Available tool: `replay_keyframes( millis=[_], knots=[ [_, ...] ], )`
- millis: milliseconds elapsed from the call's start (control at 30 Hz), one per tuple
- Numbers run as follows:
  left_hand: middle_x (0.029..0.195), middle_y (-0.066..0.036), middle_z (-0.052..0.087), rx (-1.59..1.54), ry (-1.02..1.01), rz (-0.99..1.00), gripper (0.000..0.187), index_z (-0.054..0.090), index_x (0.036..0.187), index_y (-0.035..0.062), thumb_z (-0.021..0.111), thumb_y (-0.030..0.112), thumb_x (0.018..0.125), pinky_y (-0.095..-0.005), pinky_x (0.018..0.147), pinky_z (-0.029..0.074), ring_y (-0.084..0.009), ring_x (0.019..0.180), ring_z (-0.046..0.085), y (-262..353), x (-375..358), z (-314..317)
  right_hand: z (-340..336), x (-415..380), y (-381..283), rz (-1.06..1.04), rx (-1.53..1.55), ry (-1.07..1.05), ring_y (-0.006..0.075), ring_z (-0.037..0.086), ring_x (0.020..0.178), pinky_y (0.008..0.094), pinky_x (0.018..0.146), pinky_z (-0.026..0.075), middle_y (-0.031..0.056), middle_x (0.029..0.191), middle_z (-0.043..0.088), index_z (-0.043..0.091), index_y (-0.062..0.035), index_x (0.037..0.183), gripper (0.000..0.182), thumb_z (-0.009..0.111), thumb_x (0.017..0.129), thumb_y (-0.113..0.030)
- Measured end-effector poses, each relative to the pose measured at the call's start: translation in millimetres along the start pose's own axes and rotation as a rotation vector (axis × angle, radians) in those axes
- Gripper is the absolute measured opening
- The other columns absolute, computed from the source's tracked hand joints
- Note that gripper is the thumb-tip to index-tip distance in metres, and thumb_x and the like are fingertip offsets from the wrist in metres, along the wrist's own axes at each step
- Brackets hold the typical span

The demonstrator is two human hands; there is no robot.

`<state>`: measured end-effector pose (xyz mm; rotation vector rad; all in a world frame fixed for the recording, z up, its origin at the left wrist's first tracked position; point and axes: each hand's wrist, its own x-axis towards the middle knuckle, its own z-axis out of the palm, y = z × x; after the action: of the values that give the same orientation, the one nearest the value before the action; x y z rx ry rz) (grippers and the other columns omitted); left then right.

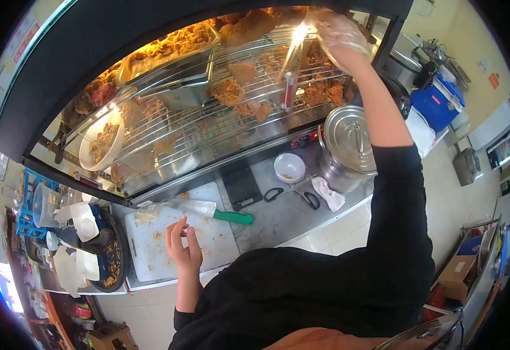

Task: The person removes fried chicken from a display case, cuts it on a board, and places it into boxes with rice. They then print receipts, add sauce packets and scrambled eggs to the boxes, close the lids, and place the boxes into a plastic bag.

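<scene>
My left hand [183, 248] hovers over a white cutting board [146, 256] strewn with crumbs, fingers loosely extended and nothing in them. Beyond its fingertips, a knife [231, 216] with a green handle lies across the board's far edge. Up in the lit warming cabinet [156, 58], my right hand [339, 38] wears a clear plastic glove and reaches to the top right rack. Its fingers are smeared by motion beside the glare of a lamp, so I cannot tell what they hold. Fried chicken pieces [227, 91] rest on the wire rack [208, 131] to its left.
A lidded steel pot [348, 143] stands under my right forearm. Scissors [293, 195], a white bowl [290, 168] and a crumpled cloth [328, 193] lie on the counter. Inside the cabinet are a metal tray [188, 93] and a white bowl of fried pieces [102, 142]. A black tub [115, 256] sits left.
</scene>
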<state>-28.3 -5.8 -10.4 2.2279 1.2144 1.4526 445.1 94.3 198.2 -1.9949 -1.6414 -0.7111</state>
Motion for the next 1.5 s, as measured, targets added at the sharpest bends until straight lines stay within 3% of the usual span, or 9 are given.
replay_keyframes(
  millis=[67,167,400,500,633,1200,1267,1333,1500],
  knots=[
    [0.089,-0.013,0.061,0.006,0.018,-0.034,0.027,0.061,0.111,-0.0004,0.060,-0.001,0.084,-0.0282,0.060,0.043,-0.0193,0.072,0.053,-0.5,-2.8,-4.5,0.2,18.1,-28.4,-0.070,-0.167,0.008,0.0322,0.055,0.114,0.0394,0.098,0.044,0.0096,0.129,0.056,0.049,-0.0185,0.133,0.045,0.052,0.092,-0.036],
    [0.088,-0.012,0.060,0.022,0.047,-0.054,0.026,0.061,0.111,-0.0004,0.060,-0.001,0.085,-0.0280,0.060,0.043,-0.0185,0.070,0.052,-2.6,-6.3,-10.6,17.1,56.9,-43.0,-0.366,-0.183,-0.281,0.0401,0.021,0.141,0.0625,0.111,0.020,0.0112,0.156,0.020,0.018,-0.0225,0.151,0.060,0.033,0.098,-0.048],
    [0.088,-0.011,0.061,0.043,0.087,-0.100,0.026,0.061,0.111,0.0002,0.059,-0.001,0.085,-0.0284,0.059,0.041,-0.0176,0.068,0.051,-5.6,-12.2,-19.1,29.4,82.6,-75.6,-1.027,-2.887,0.263,0.0371,0.036,0.134,0.0563,0.110,0.031,0.0118,0.146,0.040,0.044,-0.0089,0.137,0.052,0.033,0.099,-0.042],
    [0.088,-0.011,0.061,0.055,0.095,-0.111,0.026,0.061,0.111,0.0008,0.059,-0.001,0.085,-0.0285,0.060,0.042,-0.0174,0.068,0.050,-8.4,-15.4,-21.3,68.0,96.3,-67.4,-1.021,-2.869,0.162,0.0354,0.036,0.135,0.0553,0.110,0.032,0.0131,0.147,0.038,0.044,-0.0096,0.138,0.052,0.033,0.099,-0.043],
    [0.088,-0.011,0.060,0.055,0.094,-0.136,0.026,0.061,0.111,0.0010,0.059,-0.001,0.085,-0.0283,0.060,0.042,-0.0171,0.068,0.050,-11.1,-18.7,-20.4,55.3,90.5,-76.0,-0.982,-2.734,0.254,0.0327,0.033,0.137,0.0550,0.110,0.033,0.0096,0.148,0.037,0.041,-0.0133,0.142,0.053,0.030,0.099,-0.044],
    [0.086,-0.010,0.059,0.040,0.126,-0.162,0.025,0.062,0.111,-0.0001,0.057,-0.001,0.087,-0.0268,0.061,0.042,-0.0159,0.067,0.050,-19.4,-20.3,-23.0,56.6,94.7,-59.8,-0.861,-2.642,0.024,0.0303,0.044,0.128,0.0434,0.107,0.037,0.0101,0.144,0.042,0.040,-0.0170,0.141,0.067,0.060,0.077,-0.020],
    [0.086,-0.010,0.059,0.051,0.126,-0.174,0.024,0.062,0.111,-0.0001,0.057,0.000,0.087,-0.0267,0.061,0.041,-0.0158,0.067,0.049,-20.4,-21.4,-26.0,49.2,91.9,-45.7,-0.704,-2.349,-0.132,0.0300,0.045,0.127,0.0420,0.107,0.038,0.0101,0.143,0.043,0.040,-0.0175,0.140,0.071,0.064,0.074,-0.017],
    [0.085,-0.009,0.058,0.049,0.130,-0.190,0.024,0.062,0.111,-0.0001,0.057,0.000,0.087,-0.0266,0.061,0.041,-0.0156,0.067,0.049,-22.3,-23.7,-28.1,41.8,85.8,-29.0,-0.141,-0.851,-0.327,0.0297,0.046,0.126,0.0407,0.106,0.038,0.0102,0.143,0.043,0.040,-0.0179,0.140,0.074,0.067,0.071,-0.014],
    [0.084,-0.009,0.057,0.027,0.147,-0.197,0.024,0.062,0.111,-0.0001,0.057,0.001,0.088,-0.0265,0.061,0.041,-0.0153,0.067,0.049,-25.5,-23.4,-31.9,25.9,60.7,7.3,0.020,-0.630,-0.363,0.0290,0.049,0.124,0.0373,0.106,0.040,0.0103,0.141,0.045,0.040,-0.0190,0.140,0.085,0.076,0.065,-0.007]
  ],
)
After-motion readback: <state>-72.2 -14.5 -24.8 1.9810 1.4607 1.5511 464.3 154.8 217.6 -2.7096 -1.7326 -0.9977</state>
